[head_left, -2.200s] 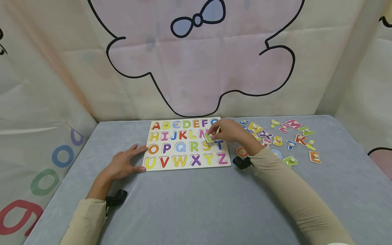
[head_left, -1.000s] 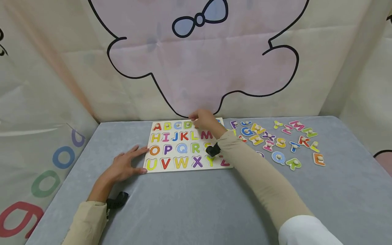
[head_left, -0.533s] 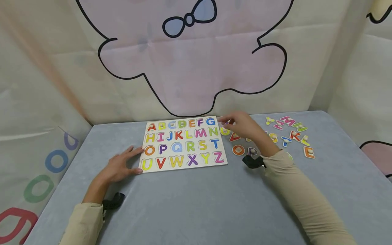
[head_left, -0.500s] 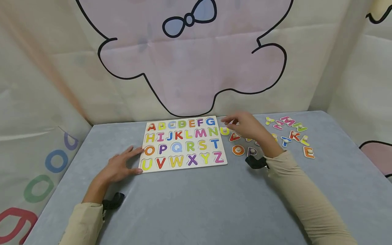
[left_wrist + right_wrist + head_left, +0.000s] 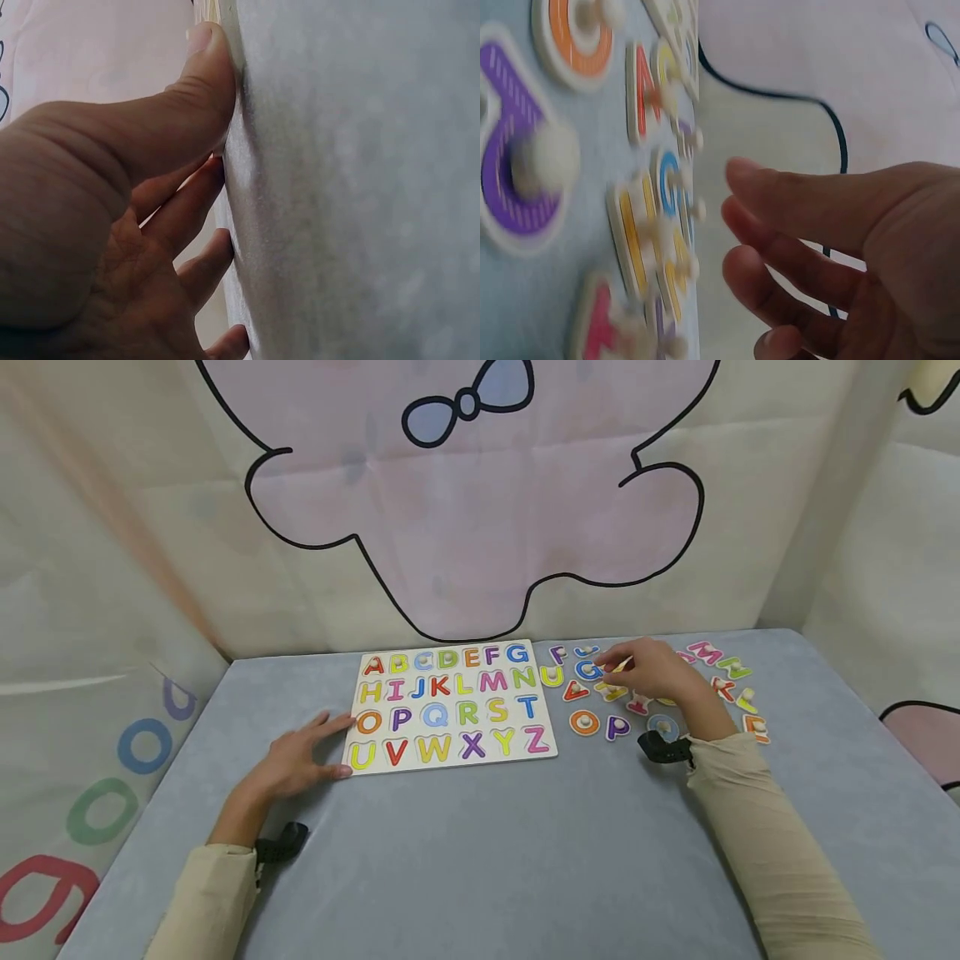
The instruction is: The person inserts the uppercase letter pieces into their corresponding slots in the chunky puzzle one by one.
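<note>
A white alphabet puzzle board (image 5: 450, 763) with colourful letters lies at the back of the table. My left hand (image 5: 294, 762) touches its left edge, fingers spread and thumb at the near corner; the left wrist view shows the thumb (image 5: 202, 82) against the edge. To the right of the board, my right hand (image 5: 660, 675) hovers over loose knobbed letter pieces, its fingers loosely bent and holding nothing. Closest to its fingertips are a blue G piece (image 5: 588, 670) and a yellow W piece (image 5: 626, 240). The hand covers some pieces behind it.
Other pieces lie around: an orange O (image 5: 584, 722), a purple P (image 5: 617, 727), a yellow U (image 5: 551, 676) beside the board, and a pink M (image 5: 705, 652) farther right. A printed curtain (image 5: 465, 527) hangs right behind the table (image 5: 450, 860).
My right hand carried a green letter piece over the board, let go of it near the top row, then moved right, above the loose pieces. My left hand has stayed at the board's edge.
</note>
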The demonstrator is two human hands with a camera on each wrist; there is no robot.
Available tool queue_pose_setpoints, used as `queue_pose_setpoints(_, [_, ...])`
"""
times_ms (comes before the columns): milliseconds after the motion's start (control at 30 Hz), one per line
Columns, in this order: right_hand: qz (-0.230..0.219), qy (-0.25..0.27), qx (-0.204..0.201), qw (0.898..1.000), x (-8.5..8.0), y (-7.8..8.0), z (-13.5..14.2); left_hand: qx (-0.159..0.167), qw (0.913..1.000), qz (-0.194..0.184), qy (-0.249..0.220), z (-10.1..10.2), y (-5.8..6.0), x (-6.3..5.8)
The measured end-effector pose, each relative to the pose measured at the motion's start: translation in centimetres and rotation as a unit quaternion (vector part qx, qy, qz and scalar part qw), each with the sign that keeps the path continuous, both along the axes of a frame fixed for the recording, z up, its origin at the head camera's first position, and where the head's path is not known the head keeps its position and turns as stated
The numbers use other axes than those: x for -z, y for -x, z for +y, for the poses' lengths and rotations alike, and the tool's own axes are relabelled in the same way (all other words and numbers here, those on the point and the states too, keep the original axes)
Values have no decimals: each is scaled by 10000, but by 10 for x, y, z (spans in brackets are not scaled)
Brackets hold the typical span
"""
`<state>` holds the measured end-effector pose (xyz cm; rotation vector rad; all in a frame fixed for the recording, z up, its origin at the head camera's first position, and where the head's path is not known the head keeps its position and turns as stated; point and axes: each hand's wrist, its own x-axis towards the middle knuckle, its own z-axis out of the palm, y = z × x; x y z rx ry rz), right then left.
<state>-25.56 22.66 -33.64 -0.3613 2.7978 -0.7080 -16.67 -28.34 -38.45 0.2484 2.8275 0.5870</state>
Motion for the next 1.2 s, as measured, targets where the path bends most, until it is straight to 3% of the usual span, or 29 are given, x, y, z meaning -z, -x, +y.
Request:
queue_pose_setpoints(267, [184,31,232,9996,-11,0,35,39,9999,-80,73,0,5,-2])
queue_pose_setpoints(600, [732,120,281,9969,-45,-27,58,-48,9998,-184,8,-1,1,-2])
queue_pose_setpoints(933, [359,-630,58,9974,-12,-48,146,-38,9998,-182,-31,6,6,-5])
queue_pose_setpoints(1200, [-245,-789,131,9965,5,-46,174,-194,9994,-299,28,3,4,-3])
